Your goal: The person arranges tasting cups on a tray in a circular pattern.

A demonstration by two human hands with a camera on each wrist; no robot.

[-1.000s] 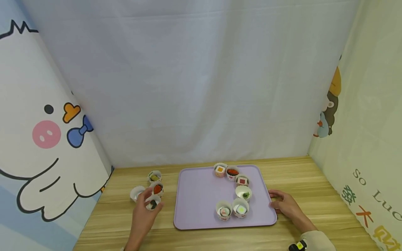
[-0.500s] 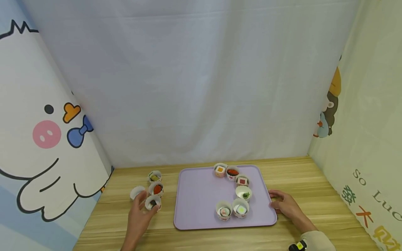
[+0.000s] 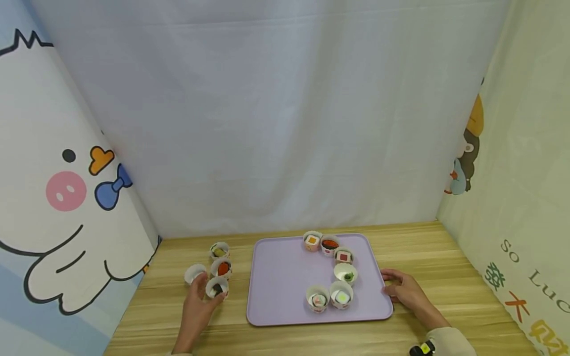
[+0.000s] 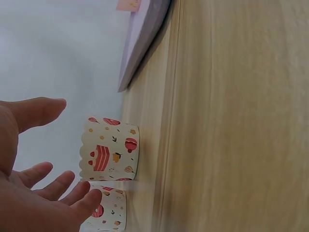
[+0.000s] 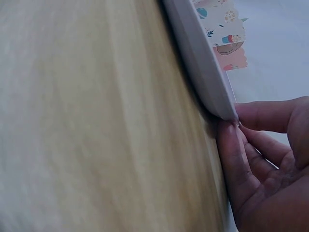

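Note:
In the head view my left hand (image 3: 196, 305) is beside a paper cup (image 3: 223, 282) holding a white and black sushi-like piece. The left wrist view shows that hand's fingers spread and apart from the patterned cup (image 4: 110, 150). Close by stand a paper cup with a red-orange topping (image 3: 224, 268), one with a yellowish-green piece (image 3: 218, 251) and a pale cup (image 3: 194, 272) whose inside is hard to make out. My right hand (image 3: 407, 292) pinches the right edge of the lilac tray (image 3: 285, 277); in the right wrist view its fingers (image 5: 263, 116) meet at the tray rim (image 5: 205, 72).
Several paper cups with sushi-like pieces stand on the tray, including an orange-topped one (image 3: 312, 241) at the back and one with a pink-centred piece (image 3: 318, 299) at the front. A white curtain (image 3: 285, 123) hangs behind the wooden table (image 3: 454, 277).
My left hand has drawn back to the left and slightly nearer from the front sushi cup, which now shows more fully. The right hand and tray have stayed put.

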